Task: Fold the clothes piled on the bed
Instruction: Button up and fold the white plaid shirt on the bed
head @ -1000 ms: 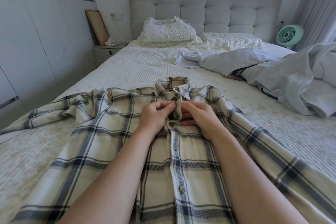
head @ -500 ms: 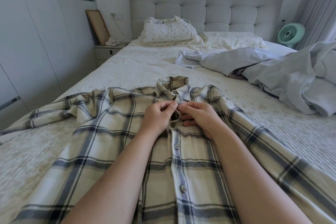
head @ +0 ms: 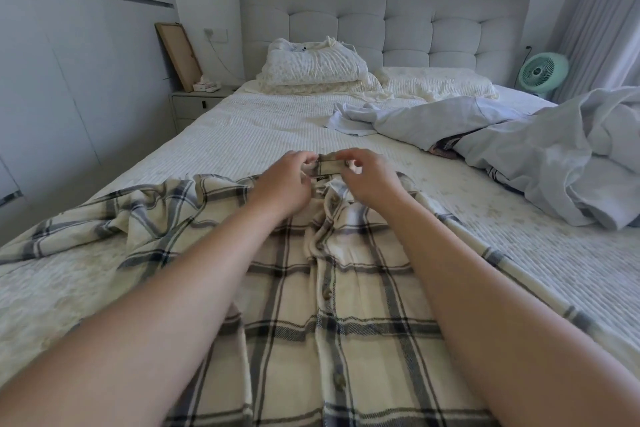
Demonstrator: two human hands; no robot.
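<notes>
The plaid shirt point(head: 329, 305) lies face up and buttoned on the bed point(head: 242, 142), spread flat in front of me with its collar point(head: 327, 166) at the far end and one sleeve trailing off to the shirt's left side. My left hand point(head: 284, 184) and right hand point(head: 370, 180) both pinch that collar, fingers curled on it from either side, lifting it a little off the shirt's shoulders. I judge this as squaring up before folding: no fold shows in the shirt yet, sleeves and sides are spread out. Beyond the shirt and to its right sits a heap of pale grey clothes point(head: 519, 149), rumpled and unfolded, so most of the work is left. Further past the shirt, at the headboard point(head: 381, 17), a folded white bundle point(head: 311, 62) rests on the pillows; whether it is finished laundry I cannot tell.
</notes>
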